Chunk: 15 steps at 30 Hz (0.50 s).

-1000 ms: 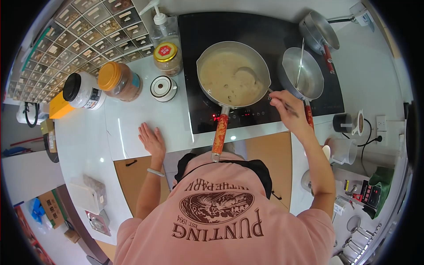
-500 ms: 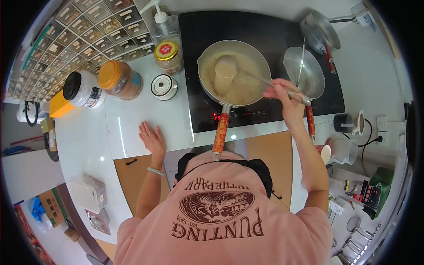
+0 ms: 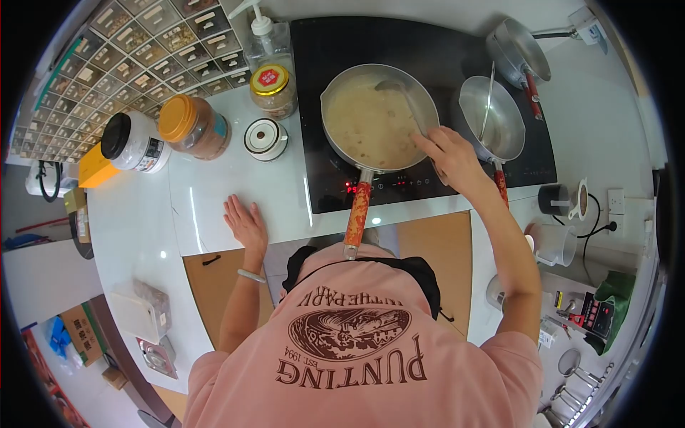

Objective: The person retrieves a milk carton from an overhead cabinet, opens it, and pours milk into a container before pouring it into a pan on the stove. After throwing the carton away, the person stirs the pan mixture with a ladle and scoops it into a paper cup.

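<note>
A metal pan (image 3: 330,128) of cloudy beige liquid stands on the black cooktop (image 3: 328,43), its red-patterned handle (image 3: 358,214) towards my body. My right hand (image 3: 449,158) is closed round the handle of a ladle (image 3: 417,113) at the pan's right rim. The ladle's bowl dips into the liquid near the far side and is partly hidden. Flat on the white counter (image 3: 214,171), left of the pan, my left hand (image 3: 245,222) rests with fingers stretched out, holding nothing.
Right of the pan are a second pan (image 3: 510,125) with a metal utensil in it and a smaller pot (image 3: 517,50). Several containers stand left of the cooktop, among them a gold-lidded jar (image 3: 274,96), a white lidded pot (image 3: 265,139) and an orange-lidded jar (image 3: 203,132).
The ladle has swept through the liquid, first to the pan's left part, then back to the far right side. My right hand has shifted with it; my left hand has stayed put.
</note>
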Each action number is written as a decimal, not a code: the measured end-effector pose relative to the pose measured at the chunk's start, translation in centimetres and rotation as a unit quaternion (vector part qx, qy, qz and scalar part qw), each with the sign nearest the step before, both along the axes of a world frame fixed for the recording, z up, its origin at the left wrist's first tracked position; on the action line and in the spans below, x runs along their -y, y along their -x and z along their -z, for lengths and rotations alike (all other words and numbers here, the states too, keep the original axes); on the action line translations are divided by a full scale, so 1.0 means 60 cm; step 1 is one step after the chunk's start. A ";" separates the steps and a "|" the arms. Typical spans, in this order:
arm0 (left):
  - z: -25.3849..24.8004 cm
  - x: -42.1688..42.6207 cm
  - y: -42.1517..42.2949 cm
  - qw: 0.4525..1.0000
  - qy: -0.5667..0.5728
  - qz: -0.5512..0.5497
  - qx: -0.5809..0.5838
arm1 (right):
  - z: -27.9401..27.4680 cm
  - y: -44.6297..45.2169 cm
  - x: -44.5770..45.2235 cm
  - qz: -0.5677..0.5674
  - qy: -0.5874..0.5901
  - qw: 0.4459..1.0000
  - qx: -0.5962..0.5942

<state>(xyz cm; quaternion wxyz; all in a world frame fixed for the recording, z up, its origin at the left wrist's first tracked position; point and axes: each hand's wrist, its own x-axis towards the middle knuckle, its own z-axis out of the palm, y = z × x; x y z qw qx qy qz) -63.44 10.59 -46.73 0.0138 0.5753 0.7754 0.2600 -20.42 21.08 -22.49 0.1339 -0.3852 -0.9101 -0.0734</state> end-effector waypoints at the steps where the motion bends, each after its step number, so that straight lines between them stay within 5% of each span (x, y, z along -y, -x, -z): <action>1: 0.001 0.000 0.000 1.000 0.001 -0.001 -0.001 | -0.001 -0.005 0.007 0.003 0.009 1.000 0.018; 10: 0.007 -0.001 0.003 1.000 0.003 -0.001 -0.013 | -0.098 -0.015 0.059 0.098 0.211 0.966 -0.114; 15: 0.005 0.000 0.002 1.000 -0.001 0.001 -0.006 | -0.047 -0.030 0.037 0.203 0.446 0.743 -0.457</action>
